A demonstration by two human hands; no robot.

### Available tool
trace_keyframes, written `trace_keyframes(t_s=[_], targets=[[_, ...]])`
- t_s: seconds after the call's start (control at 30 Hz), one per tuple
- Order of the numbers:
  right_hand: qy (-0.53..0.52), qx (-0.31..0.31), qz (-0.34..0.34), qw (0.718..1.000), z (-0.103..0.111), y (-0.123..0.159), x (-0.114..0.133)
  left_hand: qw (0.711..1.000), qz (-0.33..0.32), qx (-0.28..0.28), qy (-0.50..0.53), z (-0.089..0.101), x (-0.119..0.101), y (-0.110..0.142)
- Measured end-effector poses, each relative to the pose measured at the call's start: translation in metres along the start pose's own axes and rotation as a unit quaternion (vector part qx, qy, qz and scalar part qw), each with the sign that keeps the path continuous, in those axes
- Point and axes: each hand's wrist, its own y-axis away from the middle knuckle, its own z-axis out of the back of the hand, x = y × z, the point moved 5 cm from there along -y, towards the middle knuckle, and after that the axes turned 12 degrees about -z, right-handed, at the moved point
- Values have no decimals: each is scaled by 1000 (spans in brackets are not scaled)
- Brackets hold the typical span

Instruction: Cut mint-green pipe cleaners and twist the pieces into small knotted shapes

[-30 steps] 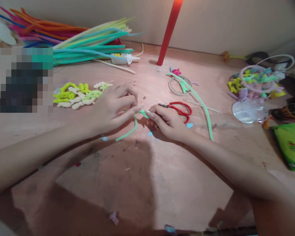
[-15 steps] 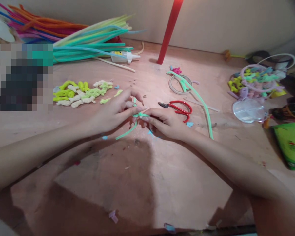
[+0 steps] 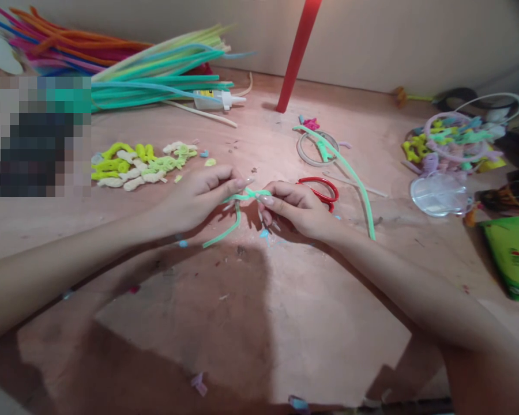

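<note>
Fingertips of the left hand (image 3: 194,199) and right hand (image 3: 301,210) pinch a green fuzzy stem (image 3: 251,195), its twist exposed between them. Red-handled scissors (image 3: 318,178) lie toward the desk's (image 3: 337,357) far edge.

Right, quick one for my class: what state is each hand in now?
Left hand: fingers closed on the twisted green pipe cleaner.
Right hand: fingers also closed on the twisted green pipe cleaner.
</note>
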Motion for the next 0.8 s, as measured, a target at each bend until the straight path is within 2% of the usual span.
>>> trace_keyframes(t_s=[0.1, 0.2, 0.3, 0.37, 0.47, 0.6, 0.8], targets=[[-17, 27, 0, 999, -1, 0, -2, 1000, -20, 8, 15, 3, -6, 0], [-56, 17, -12, 998, -1, -1, -1, 995, -46, 90, 24, 4, -6, -2], [-83, 10, -31, 996, 1, -1, 4, 988, -63, 128, 50, 10, 2, -4], [-88, 24, -40, 995, 2, -1, 6, 987, -102, 127, 12, 16, 5, -6], [-91, 51, -50, 993, 6, -2, 4, 975, -165, 100, -107, 25, 4, -10], [-95, 75, -47, 991, 9, -4, 1, 961, -147, 67, -223, 33, 3, -13], [-79, 61, -71, 992, 7, -4, 4, 938, -176, 47, -295, 27, -2, -6]])
